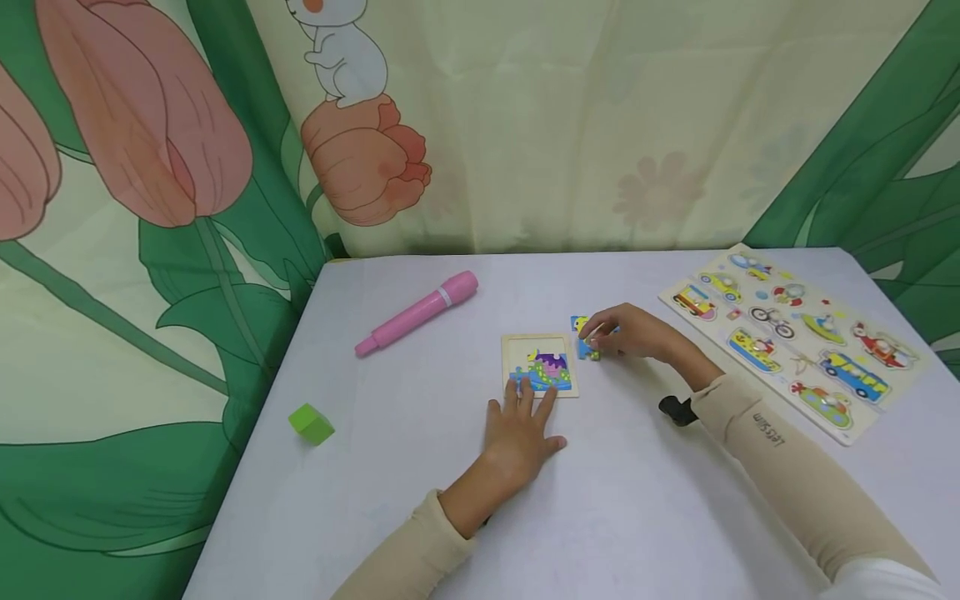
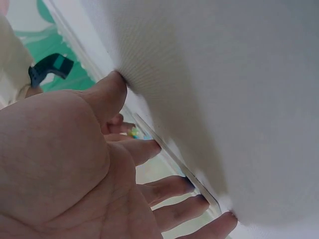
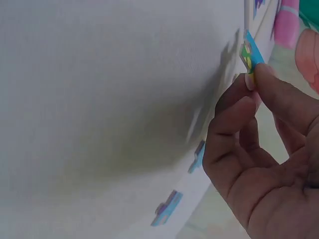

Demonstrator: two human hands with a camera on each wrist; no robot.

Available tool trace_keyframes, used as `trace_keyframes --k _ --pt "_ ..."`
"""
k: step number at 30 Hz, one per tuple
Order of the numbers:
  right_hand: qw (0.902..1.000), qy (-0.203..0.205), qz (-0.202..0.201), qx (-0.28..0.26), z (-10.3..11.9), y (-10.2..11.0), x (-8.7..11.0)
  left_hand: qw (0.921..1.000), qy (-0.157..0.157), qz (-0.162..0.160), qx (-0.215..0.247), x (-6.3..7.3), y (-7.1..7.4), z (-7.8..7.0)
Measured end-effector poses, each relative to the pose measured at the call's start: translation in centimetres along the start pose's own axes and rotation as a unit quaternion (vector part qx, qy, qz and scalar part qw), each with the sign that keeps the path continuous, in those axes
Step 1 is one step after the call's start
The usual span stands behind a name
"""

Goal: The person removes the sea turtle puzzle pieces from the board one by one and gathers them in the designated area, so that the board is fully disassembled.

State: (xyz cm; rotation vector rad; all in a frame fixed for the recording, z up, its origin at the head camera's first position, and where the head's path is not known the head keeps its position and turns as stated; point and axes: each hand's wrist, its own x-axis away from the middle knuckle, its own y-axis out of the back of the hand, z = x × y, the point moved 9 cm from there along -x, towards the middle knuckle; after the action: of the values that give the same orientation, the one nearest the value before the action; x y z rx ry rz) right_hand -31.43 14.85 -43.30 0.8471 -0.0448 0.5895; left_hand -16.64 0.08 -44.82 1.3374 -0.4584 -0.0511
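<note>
A small wooden jigsaw tray (image 1: 534, 337), partly filled with a purple, green and blue picture, lies at mid-table. My left hand (image 1: 516, 446) rests at its near edge, fingers spread and fairly straight; in the left wrist view the fingertips (image 2: 152, 147) touch the tray's rim. To the right of the tray, my right hand (image 1: 637, 333) pinches a blue, green and yellow jigsaw piece (image 3: 254, 50) between thumb and fingers, raised off the table in the right wrist view. Loose jigsaw pieces (image 3: 168, 208) lie near this hand; it partly hides them in the head view.
A pink marker-shaped stick (image 1: 416, 314) lies behind the tray to the left. Nearer the left edge sits a green block (image 1: 311, 424). At the right is a large board of vehicle pictures (image 1: 795, 333), close to the right forearm. A patterned curtain (image 1: 525, 125) hangs behind the table.
</note>
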Motion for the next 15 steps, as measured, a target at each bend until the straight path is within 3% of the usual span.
trace_keyframes --k 8,15 --pt "0.9988 0.004 -0.019 0.046 0.8 -0.5 -0.5 1.0 0.001 -0.002 0.002 -0.3 -0.2 -0.1" --pt "0.9976 0.005 -0.048 0.05 1.0 -0.7 -0.4 1.0 0.002 0.001 0.003 -0.5 -0.4 -0.1"
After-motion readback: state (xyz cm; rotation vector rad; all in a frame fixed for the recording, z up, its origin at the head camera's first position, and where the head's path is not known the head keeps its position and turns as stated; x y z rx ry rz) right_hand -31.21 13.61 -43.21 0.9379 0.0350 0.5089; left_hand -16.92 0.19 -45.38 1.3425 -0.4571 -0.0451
